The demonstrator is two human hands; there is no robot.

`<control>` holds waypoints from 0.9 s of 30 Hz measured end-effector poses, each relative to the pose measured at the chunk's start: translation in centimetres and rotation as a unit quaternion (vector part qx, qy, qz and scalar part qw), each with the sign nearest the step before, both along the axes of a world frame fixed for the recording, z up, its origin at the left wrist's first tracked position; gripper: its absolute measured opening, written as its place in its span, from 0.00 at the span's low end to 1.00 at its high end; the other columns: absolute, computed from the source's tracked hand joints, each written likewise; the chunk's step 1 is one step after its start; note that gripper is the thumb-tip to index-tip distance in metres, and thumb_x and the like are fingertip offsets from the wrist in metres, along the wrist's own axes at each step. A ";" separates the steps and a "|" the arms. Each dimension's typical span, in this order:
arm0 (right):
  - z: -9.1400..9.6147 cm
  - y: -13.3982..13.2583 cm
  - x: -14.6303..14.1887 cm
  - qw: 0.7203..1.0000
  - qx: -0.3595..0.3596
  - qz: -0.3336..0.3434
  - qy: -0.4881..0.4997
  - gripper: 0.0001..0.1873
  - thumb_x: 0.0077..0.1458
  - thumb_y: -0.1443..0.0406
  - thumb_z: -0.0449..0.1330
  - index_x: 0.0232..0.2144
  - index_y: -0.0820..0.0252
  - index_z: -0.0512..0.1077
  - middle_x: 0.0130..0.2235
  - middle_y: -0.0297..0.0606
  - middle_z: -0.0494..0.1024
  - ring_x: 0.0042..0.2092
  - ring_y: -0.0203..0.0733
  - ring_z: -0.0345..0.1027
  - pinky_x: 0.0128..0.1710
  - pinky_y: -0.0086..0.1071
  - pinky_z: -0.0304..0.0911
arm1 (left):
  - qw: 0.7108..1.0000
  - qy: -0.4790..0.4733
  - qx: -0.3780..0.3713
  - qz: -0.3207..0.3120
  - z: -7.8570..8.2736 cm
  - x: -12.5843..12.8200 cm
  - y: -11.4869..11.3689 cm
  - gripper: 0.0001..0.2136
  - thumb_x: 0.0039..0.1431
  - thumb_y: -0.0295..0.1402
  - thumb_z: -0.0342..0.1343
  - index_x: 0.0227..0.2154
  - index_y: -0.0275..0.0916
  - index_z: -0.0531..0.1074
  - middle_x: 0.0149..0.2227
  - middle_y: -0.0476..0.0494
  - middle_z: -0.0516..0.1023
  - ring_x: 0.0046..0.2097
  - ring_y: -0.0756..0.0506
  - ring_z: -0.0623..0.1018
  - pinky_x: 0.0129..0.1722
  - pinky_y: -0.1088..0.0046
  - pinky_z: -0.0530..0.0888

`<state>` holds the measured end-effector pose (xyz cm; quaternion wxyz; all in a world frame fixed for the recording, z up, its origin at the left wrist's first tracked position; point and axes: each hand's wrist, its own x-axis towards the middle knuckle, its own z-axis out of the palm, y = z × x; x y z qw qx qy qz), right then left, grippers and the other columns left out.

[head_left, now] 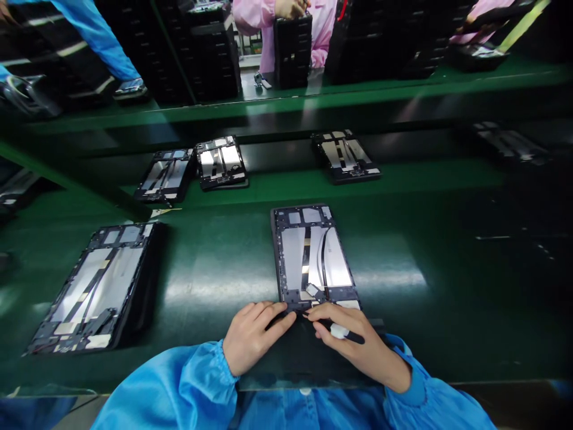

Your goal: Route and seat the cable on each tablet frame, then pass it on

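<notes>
In front of me lies an opened tablet, its back off, showing a silver battery, dark flex cables and a black frame. At its lower left corner, my left hand rests with index finger and thumb apart, the fingertips touching the edge. My right hand is closed around a slim black tool with a white band, held like a pen; it looks like tweezers. The tool's tip is at the tablet's bottom edge, between my two hands. What the tip touches is too small to make out.
Another opened tablet lies at left on the green bench. Several more, including one tablet, lie along the strip behind. A green post slants in from the left. Black tray stacks and people in pink and blue sleeves are beyond.
</notes>
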<state>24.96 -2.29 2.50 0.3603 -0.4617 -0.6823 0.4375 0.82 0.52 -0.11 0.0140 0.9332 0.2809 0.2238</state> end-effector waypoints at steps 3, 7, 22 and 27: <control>-0.6 -0.5 0.2 0.997 -0.068 -0.026 0.016 0.09 0.62 0.61 0.58 0.40 0.56 0.75 0.37 0.38 0.82 0.32 0.38 0.77 0.32 0.28 0.74 | 1.000 -0.019 -0.023 0.004 0.1 -0.4 -0.7 0.13 0.69 0.26 0.46 0.52 0.38 0.70 0.49 0.40 0.77 0.47 0.46 0.75 0.40 0.71 0.72; -1.6 -1.5 0.0 0.985 -0.165 -0.029 0.033 0.09 0.61 0.59 0.59 0.37 0.59 0.74 0.29 0.33 0.78 0.24 0.34 0.71 0.23 0.26 0.70 | 0.998 -0.018 -0.054 -0.041 0.2 -1.2 -2.6 0.11 0.69 0.28 0.49 0.50 0.41 0.72 0.49 0.43 0.77 0.49 0.45 0.74 0.41 0.71 0.70; -2.1 -1.2 -1.4 0.994 -0.099 -0.020 -0.041 0.10 0.62 0.62 0.57 0.29 0.58 0.71 0.29 0.34 0.76 0.31 0.41 0.73 0.33 0.32 0.66 | 0.994 0.031 -0.070 -0.076 -0.5 -1.1 -3.8 0.12 0.68 0.28 0.51 0.51 0.45 0.72 0.52 0.43 0.74 0.49 0.43 0.71 0.43 0.68 0.66; -0.8 0.7 0.3 0.986 -0.142 -0.082 0.039 0.11 0.61 0.58 0.58 0.30 0.58 0.70 0.29 0.35 0.76 0.28 0.40 0.73 0.28 0.31 0.69 | 0.994 -0.023 -0.090 -0.060 -0.2 -0.6 -2.8 0.11 0.69 0.29 0.49 0.48 0.42 0.73 0.47 0.43 0.77 0.44 0.46 0.73 0.38 0.71 0.68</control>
